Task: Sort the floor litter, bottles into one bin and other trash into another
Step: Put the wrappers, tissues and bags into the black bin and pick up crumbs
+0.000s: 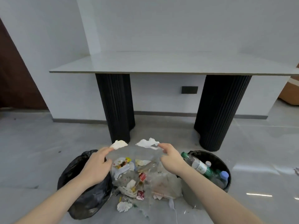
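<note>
My left hand [95, 165] pinches a crumpled cream tissue [119, 144] at its fingertips, above the black-bagged bin [85, 194] on the left. My right hand [171, 159] pinches a crumpled white tissue [148, 143] and a sheet of clear plastic film [145, 155] that hangs below it. Between the bins a litter pile [137, 180] lies on the floor: wrappers, tissues, clear plastic bags. The black bin [215, 160] on the right holds several plastic bottles [199, 165].
A grey table [161, 65] on two black ribbed legs [116, 107] stands just behind the pile. A white tissue [123, 206] and small scraps lie on the grey tiled floor nearer to me. A brown door is at the far left.
</note>
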{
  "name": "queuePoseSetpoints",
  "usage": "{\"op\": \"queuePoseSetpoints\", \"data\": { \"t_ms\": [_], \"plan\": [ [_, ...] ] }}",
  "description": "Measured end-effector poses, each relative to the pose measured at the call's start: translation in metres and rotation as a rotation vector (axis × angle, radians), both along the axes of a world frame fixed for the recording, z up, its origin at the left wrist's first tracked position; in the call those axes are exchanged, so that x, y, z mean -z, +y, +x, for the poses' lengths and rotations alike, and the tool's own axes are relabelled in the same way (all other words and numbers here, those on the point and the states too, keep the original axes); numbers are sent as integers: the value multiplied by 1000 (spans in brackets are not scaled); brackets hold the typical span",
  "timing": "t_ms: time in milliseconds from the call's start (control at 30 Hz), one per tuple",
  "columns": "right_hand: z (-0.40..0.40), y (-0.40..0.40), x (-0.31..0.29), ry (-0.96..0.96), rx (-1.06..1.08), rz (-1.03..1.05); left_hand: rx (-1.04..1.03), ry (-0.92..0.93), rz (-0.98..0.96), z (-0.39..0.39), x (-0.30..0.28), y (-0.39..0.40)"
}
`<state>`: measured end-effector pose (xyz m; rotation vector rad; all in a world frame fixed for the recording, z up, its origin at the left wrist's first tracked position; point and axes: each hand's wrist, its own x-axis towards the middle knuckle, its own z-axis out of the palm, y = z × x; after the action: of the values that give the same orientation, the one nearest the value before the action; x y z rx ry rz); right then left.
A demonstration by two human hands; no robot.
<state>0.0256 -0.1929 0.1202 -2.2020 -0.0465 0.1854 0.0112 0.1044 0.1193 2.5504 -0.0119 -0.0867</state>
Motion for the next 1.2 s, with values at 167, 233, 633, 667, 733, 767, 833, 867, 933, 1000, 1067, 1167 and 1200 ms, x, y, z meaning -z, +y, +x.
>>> {"op": "queuePoseSetpoints", "data": {
  "t_ms": [167, 233, 633, 667, 733, 767, 833, 867, 933, 1000, 1067, 1167, 1200],
  "plan": [
    [1, 30, 27, 145, -135, -159, -178, 175, -88, 11, 15, 41],
    [8, 44, 30, 191, -179, -204, -196, 215, -67, 25, 18, 54],
    [63, 151, 65, 250, -284, -263, -291, 481, 176, 51, 90, 173],
    [67, 159, 68, 243, -295, -259, -290, 464, 181, 53, 91, 176],
    [74, 176, 73, 238, -309, -251, -271, 455, 169, 55, 94, 179],
    [77, 184, 76, 237, -320, -251, -254, 460, 156, 57, 96, 179],
    [82, 200, 82, 229, -354, -252, -219, 460, 143, 60, 102, 184],
    [85, 209, 85, 224, -371, -251, -208, 456, 152, 61, 104, 187],
    [90, 227, 88, 215, -408, -252, -215, 458, 171, 63, 108, 195],
    [96, 248, 90, 206, -445, -253, -218, 469, 191, 61, 112, 205],
    [102, 270, 93, 186, -485, -256, -188, 468, 218, 59, 116, 212],
    [102, 295, 96, 186, -539, -274, -142, 446, 244, 58, 121, 214],
    [102, 298, 101, 196, -552, -288, -123, 434, 248, 58, 123, 211]
  ]
}}
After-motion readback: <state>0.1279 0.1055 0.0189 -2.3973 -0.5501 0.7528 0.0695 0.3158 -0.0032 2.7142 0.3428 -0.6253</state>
